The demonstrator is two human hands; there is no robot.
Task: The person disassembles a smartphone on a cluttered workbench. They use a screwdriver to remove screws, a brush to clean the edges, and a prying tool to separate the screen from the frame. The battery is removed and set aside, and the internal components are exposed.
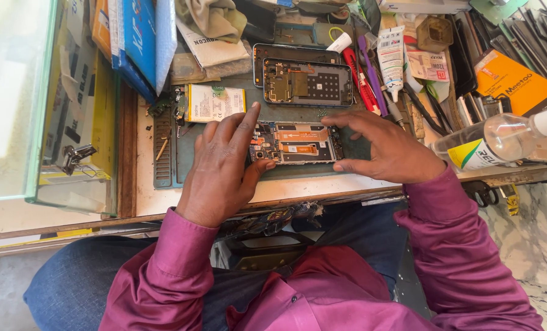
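Holding the opened phone (295,143) flat on the grey work mat (163,160), I have both hands on it. My left hand (221,165) lies at its 9 o'clock end, fingers half spread, the forefinger stretched up along the top corner and the thumb tucked against the bottom edge, so the end sits pinched loosely between them. My right hand (391,147) is at the 3 o'clock end, curved like a claw, forefinger on the top edge and thumb on the bottom edge, gripping that end lightly. The phone lies face down with its back off, showing copper-coloured strips and small dark parts inside.

At 12 o'clock from it, just apart, lies a second opened phone shell (307,82) with a dotted grey plate. At about 10 o'clock lies a white battery (216,102), flat on the mat. A red-handled tool (360,83) and a purple one (373,76) lie side by side at 1 o'clock, with a white tube (391,58) beside them. A clear bottle (500,140) with a white cap lies on its side at 3 o'clock, near my right wrist. A glass case (37,110) stands well off at 9 o'clock
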